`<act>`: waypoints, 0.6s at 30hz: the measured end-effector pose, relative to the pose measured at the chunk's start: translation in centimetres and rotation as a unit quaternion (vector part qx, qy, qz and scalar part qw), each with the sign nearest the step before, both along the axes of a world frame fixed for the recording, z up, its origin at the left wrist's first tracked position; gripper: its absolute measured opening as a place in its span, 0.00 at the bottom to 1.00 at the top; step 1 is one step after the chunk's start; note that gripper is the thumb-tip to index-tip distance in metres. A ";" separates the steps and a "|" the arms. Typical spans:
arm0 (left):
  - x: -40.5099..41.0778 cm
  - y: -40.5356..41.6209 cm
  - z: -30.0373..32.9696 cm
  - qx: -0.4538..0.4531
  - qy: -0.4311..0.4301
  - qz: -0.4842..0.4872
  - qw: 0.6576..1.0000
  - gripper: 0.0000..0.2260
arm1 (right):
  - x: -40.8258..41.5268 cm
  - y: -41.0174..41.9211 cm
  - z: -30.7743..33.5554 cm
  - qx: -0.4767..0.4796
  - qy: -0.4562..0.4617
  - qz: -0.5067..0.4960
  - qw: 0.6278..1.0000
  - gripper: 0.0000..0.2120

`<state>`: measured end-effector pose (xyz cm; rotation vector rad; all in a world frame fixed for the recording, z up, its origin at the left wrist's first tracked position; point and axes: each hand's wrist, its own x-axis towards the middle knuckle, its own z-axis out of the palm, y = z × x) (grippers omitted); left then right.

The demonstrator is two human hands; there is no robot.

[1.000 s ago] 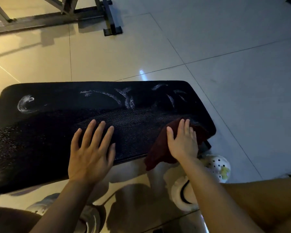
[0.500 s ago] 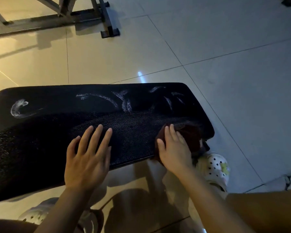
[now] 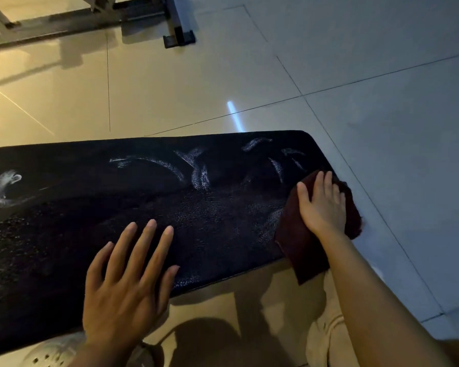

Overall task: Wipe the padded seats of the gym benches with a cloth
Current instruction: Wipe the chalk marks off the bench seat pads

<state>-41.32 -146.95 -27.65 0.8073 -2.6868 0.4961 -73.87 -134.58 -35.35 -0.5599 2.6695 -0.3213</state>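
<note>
Pressure is supplied nearest the viewer by the left hand (image 3: 127, 284), laid flat with fingers spread on the near edge of the black padded seat (image 3: 72, 202), and this bracing should be kept while wiping. Farther right, the dark red cloth (image 3: 302, 250) is pressed onto the seat's right end under the straight fingers of the right hand (image 3: 322, 205), part of it hanging over the near edge. Beyond, pale streaks (image 3: 196, 168) are left along the far side, so firm overlapping strokes should probably be carried there.
</note>
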 end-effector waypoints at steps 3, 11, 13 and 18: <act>-0.2 0.0 0.1 0.015 -0.004 0.002 1.000 0.23 | 3.0 -1.2 1.4 -0.033 -0.011 0.041 0.999 0.32; -0.1 0.3 0.3 0.033 -0.004 0.029 0.999 0.23 | 14.8 -4.7 6.1 -0.138 -0.040 0.247 0.958 0.31; -0.1 0.3 0.4 0.036 -0.003 0.029 0.999 0.24 | 13.6 -4.4 5.4 -0.138 -0.044 0.238 0.960 0.32; -0.2 0.6 0.5 0.042 0.008 0.049 0.998 0.24 | 5.4 -0.8 1.9 -0.034 0.000 0.074 0.997 0.33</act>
